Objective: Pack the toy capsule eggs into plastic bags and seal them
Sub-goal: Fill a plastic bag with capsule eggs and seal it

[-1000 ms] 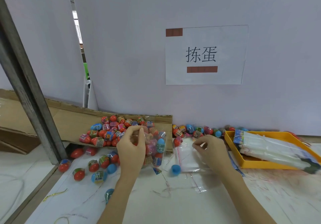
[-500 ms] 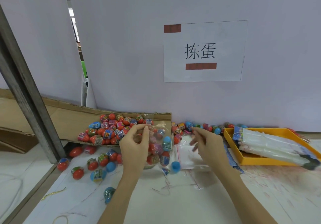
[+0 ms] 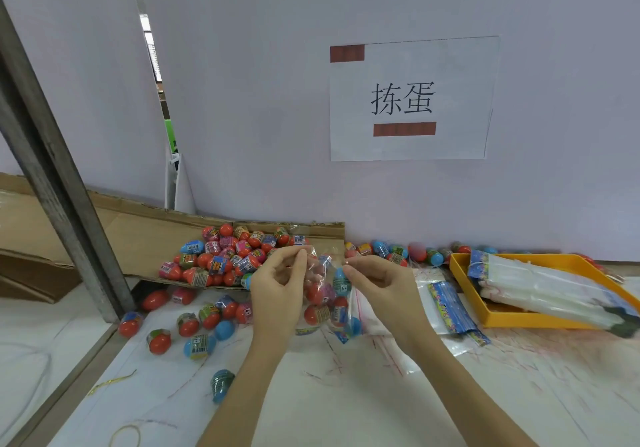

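A clear plastic bag (image 3: 323, 294) filled with several toy capsule eggs stands upright on the white table between my hands. My left hand (image 3: 277, 287) pinches the bag's top edge on the left with thumb and fingertips. My right hand (image 3: 377, 282) pinches the top edge on the right. A heap of red, blue and pink capsule eggs (image 3: 228, 256) lies on a cardboard sheet (image 3: 114, 235) behind the bag. Loose eggs (image 3: 194, 325) are scattered on the table to the left.
A stack of flat empty bags (image 3: 429, 294) lies right of my hands. An orange tray (image 3: 502, 318) with bundled bags sits at far right. More eggs (image 3: 398, 252) line the wall. A metal post (image 3: 59, 183) slants at left; a rubber band (image 3: 126, 434) lies near.
My right hand left the flat bags and came to the filled bag's top right edge. My left hand kept its pinch and the bag's mouth is now stretched between both hands.
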`<state>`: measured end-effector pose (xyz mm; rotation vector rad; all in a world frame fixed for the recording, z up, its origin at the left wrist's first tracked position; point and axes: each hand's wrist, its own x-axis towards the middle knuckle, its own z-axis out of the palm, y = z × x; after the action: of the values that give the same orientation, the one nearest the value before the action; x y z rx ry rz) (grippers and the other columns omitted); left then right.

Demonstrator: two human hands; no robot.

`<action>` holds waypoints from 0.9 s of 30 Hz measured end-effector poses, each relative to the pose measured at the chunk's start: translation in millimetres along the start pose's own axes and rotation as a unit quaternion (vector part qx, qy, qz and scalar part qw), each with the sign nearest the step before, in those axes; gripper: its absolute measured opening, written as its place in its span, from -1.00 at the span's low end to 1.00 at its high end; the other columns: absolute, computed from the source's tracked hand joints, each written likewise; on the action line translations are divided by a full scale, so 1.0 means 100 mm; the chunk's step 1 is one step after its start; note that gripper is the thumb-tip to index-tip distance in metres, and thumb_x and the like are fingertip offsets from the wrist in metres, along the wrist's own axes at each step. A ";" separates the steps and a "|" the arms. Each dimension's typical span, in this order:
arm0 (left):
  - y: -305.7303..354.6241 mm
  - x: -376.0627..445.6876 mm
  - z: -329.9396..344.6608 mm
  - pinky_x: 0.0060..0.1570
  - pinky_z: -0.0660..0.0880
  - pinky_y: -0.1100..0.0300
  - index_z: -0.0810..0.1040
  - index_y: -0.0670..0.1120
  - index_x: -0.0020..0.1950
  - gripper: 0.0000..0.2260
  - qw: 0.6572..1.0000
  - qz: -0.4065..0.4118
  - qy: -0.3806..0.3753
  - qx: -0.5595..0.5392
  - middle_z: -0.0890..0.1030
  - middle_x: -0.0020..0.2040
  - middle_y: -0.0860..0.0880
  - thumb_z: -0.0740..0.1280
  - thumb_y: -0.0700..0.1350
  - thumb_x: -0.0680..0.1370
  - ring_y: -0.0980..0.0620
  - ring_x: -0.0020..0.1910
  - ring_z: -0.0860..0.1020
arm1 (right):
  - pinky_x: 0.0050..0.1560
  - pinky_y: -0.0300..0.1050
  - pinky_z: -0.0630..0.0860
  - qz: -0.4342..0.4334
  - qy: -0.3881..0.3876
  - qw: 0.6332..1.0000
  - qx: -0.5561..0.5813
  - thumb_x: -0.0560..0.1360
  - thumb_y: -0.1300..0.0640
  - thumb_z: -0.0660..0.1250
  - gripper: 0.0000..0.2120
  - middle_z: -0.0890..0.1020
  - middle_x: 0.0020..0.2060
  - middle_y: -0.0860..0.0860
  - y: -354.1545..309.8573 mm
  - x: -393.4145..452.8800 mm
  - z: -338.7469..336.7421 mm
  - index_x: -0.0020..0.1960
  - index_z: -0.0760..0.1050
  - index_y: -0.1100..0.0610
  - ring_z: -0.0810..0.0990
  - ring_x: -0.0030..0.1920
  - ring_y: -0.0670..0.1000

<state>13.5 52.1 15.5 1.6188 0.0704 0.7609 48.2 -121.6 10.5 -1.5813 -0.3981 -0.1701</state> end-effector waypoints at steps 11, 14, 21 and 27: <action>-0.05 0.03 -0.03 -0.07 0.63 0.30 0.72 -0.03 0.10 -0.87 0.988 -0.102 -0.094 -0.075 0.77 -0.06 0.02 0.47 -0.22 0.59 0.06 -0.04 0.73 | -0.10 -0.28 0.62 0.070 0.026 0.997 0.034 0.59 0.15 0.45 -0.90 0.77 -0.11 -0.02 -0.02 0.03 -0.11 0.06 0.73 0.06 0.73 -0.07 -0.05; -0.07 0.05 -0.05 -0.07 0.65 0.27 0.73 -0.10 0.11 -0.88 0.984 -0.117 -0.085 -0.101 0.78 -0.07 -0.05 0.47 -0.20 0.59 0.01 -0.06 0.74 | -0.11 -0.28 0.63 0.086 0.032 0.994 0.065 0.59 0.14 0.45 -0.91 0.76 -0.14 0.05 -0.05 0.04 -0.13 0.02 0.74 0.08 0.71 -0.14 -0.06; -0.09 0.06 -0.08 -0.06 0.67 0.18 0.73 -0.15 0.09 -0.90 0.969 -0.173 -0.078 -0.156 0.77 -0.06 -0.13 0.46 -0.22 0.59 -0.04 -0.08 0.73 | -0.12 -0.29 0.62 0.080 0.020 0.993 0.080 0.56 0.13 0.47 -0.91 0.76 -0.13 0.06 -0.05 0.04 -0.17 0.02 0.75 0.06 0.72 -0.14 -0.04; -0.12 0.06 -0.07 -0.11 0.68 0.18 0.75 -0.09 0.06 -0.91 0.981 -0.140 -0.092 -0.093 0.77 -0.09 -0.06 0.50 -0.19 0.56 -0.07 -0.11 0.74 | -0.13 -0.28 0.63 0.052 0.003 0.998 0.026 0.55 0.11 0.48 -0.91 0.76 -0.16 -0.01 0.00 0.07 -0.21 -0.02 0.75 -0.03 0.73 -0.14 -0.04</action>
<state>19.1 63.9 7.3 1.4558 0.0886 0.3871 57.1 -141.7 14.1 -1.5453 -0.3126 -0.0833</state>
